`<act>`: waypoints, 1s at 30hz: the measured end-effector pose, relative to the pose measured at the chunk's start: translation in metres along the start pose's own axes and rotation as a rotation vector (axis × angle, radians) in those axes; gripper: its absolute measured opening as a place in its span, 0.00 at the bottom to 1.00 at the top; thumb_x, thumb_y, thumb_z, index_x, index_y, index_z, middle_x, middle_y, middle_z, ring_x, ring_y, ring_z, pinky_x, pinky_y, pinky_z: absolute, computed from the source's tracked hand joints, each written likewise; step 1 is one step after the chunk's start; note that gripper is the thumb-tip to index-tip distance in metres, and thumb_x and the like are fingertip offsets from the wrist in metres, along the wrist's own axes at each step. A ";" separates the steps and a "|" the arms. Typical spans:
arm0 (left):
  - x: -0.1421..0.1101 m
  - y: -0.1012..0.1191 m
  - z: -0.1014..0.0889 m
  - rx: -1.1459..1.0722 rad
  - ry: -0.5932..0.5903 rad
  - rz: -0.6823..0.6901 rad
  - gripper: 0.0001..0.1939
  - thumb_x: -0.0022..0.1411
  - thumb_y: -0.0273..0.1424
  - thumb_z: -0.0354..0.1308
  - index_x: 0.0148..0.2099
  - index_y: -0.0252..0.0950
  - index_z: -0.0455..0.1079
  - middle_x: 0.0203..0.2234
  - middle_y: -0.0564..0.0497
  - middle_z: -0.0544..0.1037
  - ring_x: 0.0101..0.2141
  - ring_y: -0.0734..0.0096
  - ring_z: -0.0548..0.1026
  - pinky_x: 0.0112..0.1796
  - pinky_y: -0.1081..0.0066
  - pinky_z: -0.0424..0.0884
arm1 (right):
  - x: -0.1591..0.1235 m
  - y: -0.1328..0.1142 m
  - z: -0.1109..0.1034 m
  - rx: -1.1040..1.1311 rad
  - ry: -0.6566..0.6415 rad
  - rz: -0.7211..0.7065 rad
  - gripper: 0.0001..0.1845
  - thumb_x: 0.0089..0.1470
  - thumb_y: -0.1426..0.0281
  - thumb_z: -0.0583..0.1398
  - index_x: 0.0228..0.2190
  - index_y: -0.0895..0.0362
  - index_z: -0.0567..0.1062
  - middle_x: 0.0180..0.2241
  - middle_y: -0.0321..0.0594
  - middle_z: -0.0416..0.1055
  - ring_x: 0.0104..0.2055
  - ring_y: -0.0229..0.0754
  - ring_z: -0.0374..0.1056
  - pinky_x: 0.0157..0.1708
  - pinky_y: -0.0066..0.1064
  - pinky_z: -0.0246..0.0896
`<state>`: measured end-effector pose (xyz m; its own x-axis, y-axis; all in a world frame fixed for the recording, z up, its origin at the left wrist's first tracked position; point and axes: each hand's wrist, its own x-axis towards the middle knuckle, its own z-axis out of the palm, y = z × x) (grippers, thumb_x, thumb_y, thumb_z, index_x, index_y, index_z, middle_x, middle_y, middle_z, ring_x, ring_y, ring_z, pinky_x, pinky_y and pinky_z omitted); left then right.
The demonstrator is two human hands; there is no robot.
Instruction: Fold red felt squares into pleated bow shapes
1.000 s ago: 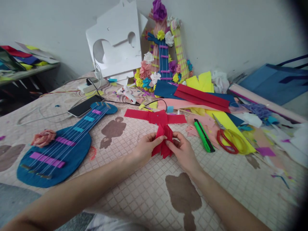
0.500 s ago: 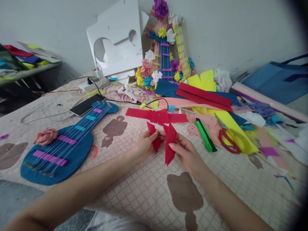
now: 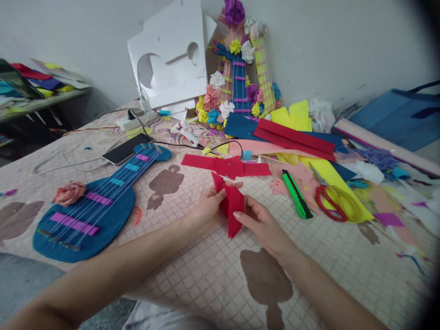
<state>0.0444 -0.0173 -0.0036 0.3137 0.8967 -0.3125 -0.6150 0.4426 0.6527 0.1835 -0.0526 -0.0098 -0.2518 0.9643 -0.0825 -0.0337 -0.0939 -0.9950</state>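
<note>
Two folded red paper pieces meet in front of me, above the table. My left hand (image 3: 209,204) pinches the far-left piece, which is partly covered by the other. Between the thumb and fingers of my right hand (image 3: 263,222) is the nearer folded red paper piece (image 3: 236,208), pointed at its lower end. Just beyond my hands lies a flat red paper strip (image 3: 252,169) with a wider middle part. I cannot make out whether the two held pieces are joined.
Left lies a blue paper guitar (image 3: 113,201) with a pink flower, beside a phone (image 3: 125,149). A glue gun (image 3: 185,134) rests behind. Right are a green utility knife (image 3: 296,195), scissors (image 3: 332,204) and paper scraps. Decorated paper guitars (image 3: 241,82) lean on the wall.
My right hand has moved left, bringing its red piece against the one in my left hand. The gap between the pieces has closed. The view has shifted slightly.
</note>
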 end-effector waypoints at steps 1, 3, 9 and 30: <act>-0.002 0.000 0.002 0.007 -0.007 0.006 0.03 0.59 0.23 0.57 0.37 0.33 0.70 0.41 0.46 0.78 0.33 0.73 0.76 0.40 0.71 0.70 | 0.000 0.001 0.001 -0.017 0.000 0.010 0.07 0.50 0.68 0.61 0.34 0.53 0.71 0.32 0.34 0.69 0.35 0.39 0.64 0.37 0.31 0.60; -0.005 -0.001 0.003 0.005 -0.031 0.004 0.04 0.58 0.21 0.56 0.36 0.33 0.69 0.41 0.45 0.78 0.37 0.70 0.76 0.43 0.69 0.69 | 0.001 0.003 0.002 -0.027 0.014 0.018 0.05 0.50 0.67 0.61 0.31 0.54 0.70 0.29 0.33 0.68 0.33 0.38 0.63 0.35 0.31 0.59; 0.000 -0.002 -0.002 -0.079 -0.127 -0.169 0.13 0.59 0.22 0.52 0.45 0.34 0.70 0.43 0.45 0.78 0.43 0.66 0.75 0.50 0.62 0.66 | 0.002 0.003 0.003 -0.042 0.020 0.018 0.06 0.49 0.67 0.62 0.31 0.54 0.70 0.31 0.35 0.69 0.33 0.39 0.63 0.35 0.32 0.59; -0.001 -0.001 -0.007 0.458 -0.159 0.014 0.18 0.50 0.39 0.67 0.27 0.32 0.63 0.15 0.60 0.59 0.16 0.85 0.55 0.18 0.78 0.48 | 0.007 0.006 -0.011 0.150 0.097 0.038 0.11 0.48 0.63 0.64 0.30 0.55 0.71 0.29 0.35 0.69 0.32 0.37 0.65 0.33 0.30 0.61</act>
<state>0.0397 -0.0189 -0.0091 0.4360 0.8737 -0.2156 -0.2494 0.3475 0.9039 0.1925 -0.0432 -0.0172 -0.1617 0.9779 -0.1323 -0.1713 -0.1598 -0.9722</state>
